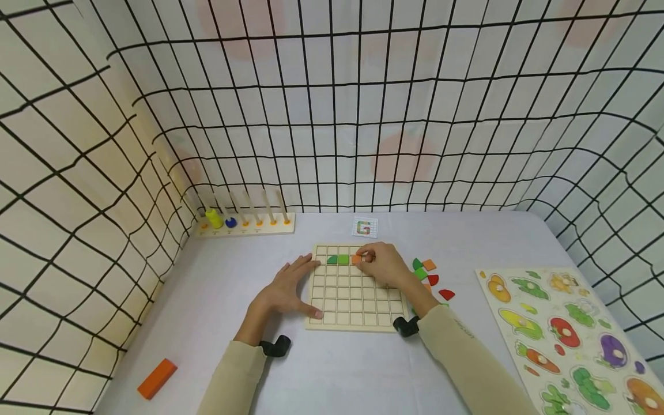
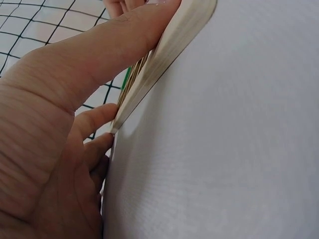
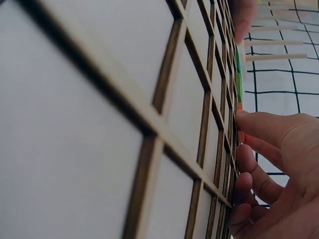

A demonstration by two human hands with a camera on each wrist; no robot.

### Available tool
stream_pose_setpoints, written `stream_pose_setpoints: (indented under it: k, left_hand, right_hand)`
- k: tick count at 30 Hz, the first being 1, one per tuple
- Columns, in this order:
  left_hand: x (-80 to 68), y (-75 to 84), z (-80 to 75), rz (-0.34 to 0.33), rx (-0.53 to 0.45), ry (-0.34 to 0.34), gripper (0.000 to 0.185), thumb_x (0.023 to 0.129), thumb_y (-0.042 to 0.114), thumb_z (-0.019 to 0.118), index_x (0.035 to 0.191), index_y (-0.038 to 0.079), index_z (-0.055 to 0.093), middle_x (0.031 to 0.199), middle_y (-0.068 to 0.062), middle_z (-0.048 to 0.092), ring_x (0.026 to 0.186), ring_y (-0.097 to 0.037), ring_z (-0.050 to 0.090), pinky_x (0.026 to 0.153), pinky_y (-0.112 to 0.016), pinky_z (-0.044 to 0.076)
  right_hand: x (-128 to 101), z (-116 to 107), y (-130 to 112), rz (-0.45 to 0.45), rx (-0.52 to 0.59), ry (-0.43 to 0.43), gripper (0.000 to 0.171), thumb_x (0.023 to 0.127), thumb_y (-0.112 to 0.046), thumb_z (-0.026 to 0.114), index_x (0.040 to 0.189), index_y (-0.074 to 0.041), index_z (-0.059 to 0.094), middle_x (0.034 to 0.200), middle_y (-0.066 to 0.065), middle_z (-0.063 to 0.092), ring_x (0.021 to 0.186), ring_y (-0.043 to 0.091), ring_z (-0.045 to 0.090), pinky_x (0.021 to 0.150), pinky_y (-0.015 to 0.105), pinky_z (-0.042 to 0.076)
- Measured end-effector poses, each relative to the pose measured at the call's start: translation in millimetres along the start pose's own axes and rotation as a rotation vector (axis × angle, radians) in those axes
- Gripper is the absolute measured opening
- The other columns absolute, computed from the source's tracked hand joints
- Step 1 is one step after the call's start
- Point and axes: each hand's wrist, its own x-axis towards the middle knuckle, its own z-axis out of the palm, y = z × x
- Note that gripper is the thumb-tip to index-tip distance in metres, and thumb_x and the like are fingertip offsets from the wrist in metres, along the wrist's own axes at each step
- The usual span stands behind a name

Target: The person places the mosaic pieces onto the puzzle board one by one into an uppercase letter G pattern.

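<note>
Nearest the head camera are the person's beige sleeves (image 1: 231, 377), each ending just above a black wrist-worn device (image 1: 406, 327). Ahead of them, on a white-covered table, lies the pale wooden grid board (image 1: 356, 289), flat, divided into square cells by thin raised strips; the right wrist view shows those strips darker brown along their sides. The left hand (image 1: 284, 288) is spread at the board's left edge, its thumb resting near the lower corner and its fingertips near the upper one, without grasping anything. The right hand (image 1: 385, 265) pinches an orange square (image 1: 355, 259) between thumb and forefinger, in the second row from the top. The square is flat, small and evenly coloured, partly hidden by the fingers. Left of it in the same row sit a light green square (image 1: 343, 259) and a dark green piece (image 1: 332, 260) with a curved upper-left side.

Beyond the board lies a card (image 1: 365, 227) bearing a coloured G. Loose pieces (image 1: 433, 280) in red, green and orange are scattered just to the board's right. Farther right is a vegetable puzzle (image 1: 539, 317); a peg stand (image 1: 267, 227) occupies the back left, and an orange block (image 1: 157, 378) the near left.
</note>
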Motion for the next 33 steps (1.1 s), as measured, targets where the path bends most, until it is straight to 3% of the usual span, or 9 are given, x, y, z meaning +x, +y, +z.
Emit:
stream_pose_setpoints:
  k: [13,19,33]
  left_hand:
    - [1.5,1.3,0.5,0.001,-0.002,0.003,0.126,0.058,0.065,0.092,0.162,0.025,0.033,0.174,-0.001,0.019,0.162,-0.025,0.012,0.132,-0.051,0.009]
    - [0.9,3.7,-1.1,0.004,-0.010,0.005,0.127,0.058,0.065,0.092,0.162,0.024,0.033,0.174,-0.001,0.019,0.162,-0.025,0.013,0.131,-0.051,0.010]
    - [1.3,-1.6,-0.3,0.014,-0.020,-0.001,0.126,0.058,0.065,0.092,0.162,0.025,0.033,0.174,0.000,0.017,0.162,-0.024,0.010,0.132,-0.049,0.007]
  right_hand:
    - [1,1,-1,0.021,0.002,0.011,0.030,0.094,-0.028,0.076,0.122,-0.017,0.076,0.083,-0.001,0.064,0.067,0.015,0.051,0.059,0.028,0.040]
    - [-2,-3,0,0.010,0.040,0.034,0.035,0.094,-0.027,0.075,0.126,-0.011,0.074,0.086,0.001,0.067,0.074,0.016,0.056,0.068,0.028,0.046]
    - [-26,-48,15,0.019,0.008,0.059,0.032,0.097,-0.027,0.074,0.123,-0.009,0.075,0.097,0.006,0.069,0.081,0.021,0.056,0.064,0.031,0.047]
